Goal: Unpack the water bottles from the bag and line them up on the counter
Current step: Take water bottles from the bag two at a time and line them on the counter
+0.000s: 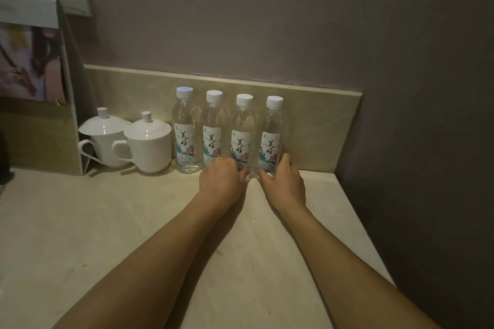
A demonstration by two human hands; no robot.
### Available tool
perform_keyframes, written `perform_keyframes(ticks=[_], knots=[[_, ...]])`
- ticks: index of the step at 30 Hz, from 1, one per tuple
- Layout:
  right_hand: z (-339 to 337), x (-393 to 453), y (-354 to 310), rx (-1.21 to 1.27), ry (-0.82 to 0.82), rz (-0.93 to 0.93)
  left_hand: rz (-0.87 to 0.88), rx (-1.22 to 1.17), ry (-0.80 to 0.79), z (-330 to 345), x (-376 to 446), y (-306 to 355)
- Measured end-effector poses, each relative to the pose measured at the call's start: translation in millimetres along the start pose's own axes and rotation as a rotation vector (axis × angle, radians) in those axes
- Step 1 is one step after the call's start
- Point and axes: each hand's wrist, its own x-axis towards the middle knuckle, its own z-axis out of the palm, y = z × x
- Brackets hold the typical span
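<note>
- Head view, centre of the frame: four water bottles are seen standing upright in a row against the tiled backsplash, white caps on, labels turned forward, each just beside its neighbour.
- Head view, centre: the left hand is curled about the base of the third bottle from the left; the fingers are hidden behind the knuckles, so the grip is judged, not seen, to be loose.
- Head view, right of centre: the right hand is wrapped round the foot of the fourth bottle, thumb across the front, fingers partly closed on it.
- Head view, left of centre: two lidded white cups are set beside the first bottle; no bag is in view.
- Step judged in hand: the last bottles are being squared into line on the counter.
- Next move, as judged: both hands would need to be released gently, so that no bottle is tipped.
</note>
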Motion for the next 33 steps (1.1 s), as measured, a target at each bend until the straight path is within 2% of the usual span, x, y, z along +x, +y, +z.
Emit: perform_keyframes(ticks=[33], knots=[[-3.3, -5.2, -3.7, -0.062, 0.023, -0.024, -0.034, -0.061, 0.059, 5.8, 1.7, 4.2]])
